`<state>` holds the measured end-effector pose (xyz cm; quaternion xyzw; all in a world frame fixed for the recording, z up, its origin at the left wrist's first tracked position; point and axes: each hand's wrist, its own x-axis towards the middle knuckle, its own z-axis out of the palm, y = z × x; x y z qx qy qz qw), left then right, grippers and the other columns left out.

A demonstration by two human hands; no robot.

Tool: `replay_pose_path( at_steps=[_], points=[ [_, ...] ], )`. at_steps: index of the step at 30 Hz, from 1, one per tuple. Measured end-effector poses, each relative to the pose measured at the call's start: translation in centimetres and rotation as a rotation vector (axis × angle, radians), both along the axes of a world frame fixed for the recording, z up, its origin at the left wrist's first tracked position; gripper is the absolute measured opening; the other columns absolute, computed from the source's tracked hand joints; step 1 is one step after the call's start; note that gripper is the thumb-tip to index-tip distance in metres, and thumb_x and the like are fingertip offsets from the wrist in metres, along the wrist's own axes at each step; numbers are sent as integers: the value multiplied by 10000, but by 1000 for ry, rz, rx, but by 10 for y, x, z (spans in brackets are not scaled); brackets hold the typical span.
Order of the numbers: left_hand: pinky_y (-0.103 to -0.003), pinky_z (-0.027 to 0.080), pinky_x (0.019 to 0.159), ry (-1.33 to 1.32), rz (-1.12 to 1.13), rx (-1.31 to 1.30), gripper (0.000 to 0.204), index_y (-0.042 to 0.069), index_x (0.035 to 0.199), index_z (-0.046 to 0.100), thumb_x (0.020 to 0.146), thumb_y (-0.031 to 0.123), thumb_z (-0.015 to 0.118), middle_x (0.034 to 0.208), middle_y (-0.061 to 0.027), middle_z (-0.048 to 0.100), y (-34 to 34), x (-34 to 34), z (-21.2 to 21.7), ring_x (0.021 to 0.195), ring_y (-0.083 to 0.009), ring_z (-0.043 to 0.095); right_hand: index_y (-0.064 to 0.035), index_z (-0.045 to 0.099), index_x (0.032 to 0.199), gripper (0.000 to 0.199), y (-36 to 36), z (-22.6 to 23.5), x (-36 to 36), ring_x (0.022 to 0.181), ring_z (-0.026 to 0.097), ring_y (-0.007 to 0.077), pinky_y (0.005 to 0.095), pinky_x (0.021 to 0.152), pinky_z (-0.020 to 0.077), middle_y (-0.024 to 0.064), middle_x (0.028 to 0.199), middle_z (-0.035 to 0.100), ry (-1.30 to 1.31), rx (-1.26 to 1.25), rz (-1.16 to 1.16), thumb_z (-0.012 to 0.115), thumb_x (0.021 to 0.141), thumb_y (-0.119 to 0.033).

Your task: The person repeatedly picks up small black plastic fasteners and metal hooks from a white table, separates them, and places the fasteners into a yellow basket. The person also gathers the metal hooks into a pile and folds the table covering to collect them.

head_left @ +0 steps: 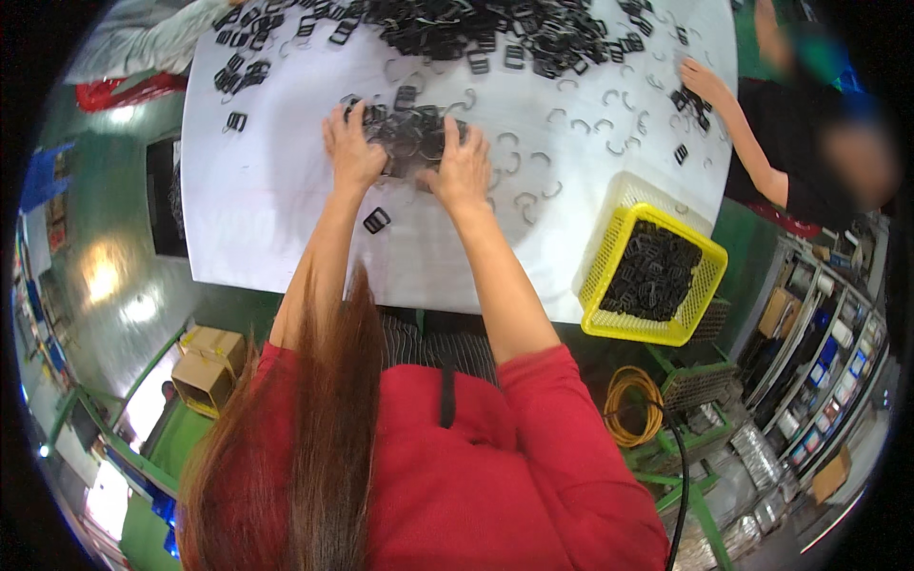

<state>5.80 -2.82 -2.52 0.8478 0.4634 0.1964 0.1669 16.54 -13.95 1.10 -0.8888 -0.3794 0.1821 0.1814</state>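
Black plastic slide buckles [414, 133] lie in a loose heap between my two hands, partly smeared by motion. At the heap's left side is my left hand [354, 152], its fingers spread and touching the buckles. My right hand [464, 169] cups the opposite side with its fingers apart, the thumb pointing inward. Neither hand is closed round a single buckle that I can make out. One lone buckle [377, 221] rests on the white table [257, 209] below my hands. Thin curved clear pieces [526, 205] are scattered to the right of the heap.
A large pile of buckles [476, 29] covers the far table. At the right front corner stands a yellow basket [705, 285] full of buckles. A co-worker's hand [705, 81] touches buckles at the right edge; another person's sleeve [143, 43] shows at far left.
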Motion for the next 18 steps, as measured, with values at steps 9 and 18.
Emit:
replay_pose_path(
  at_steps=[9,18],
  points=[
    [-360,453,810,-440,-54,-685,349,59,1097,560,779,191,618,961,-144,627,19,28,23,914,-287,600,-76,508,1159,482,31,-37,75,758,626,217,310,610,523,92,809,625,872,346,-251,693,715,-98],
    [-282,484,670,1,-225,-790,381,81,1172,548,829,242,593,932,-58,632,72,-8,16,788,-141,596,-90,600,1064,316,-15,-8,120,865,612,225,351,726,509,106,966,619,464,-9,-223,647,757,-147]
  ],
)
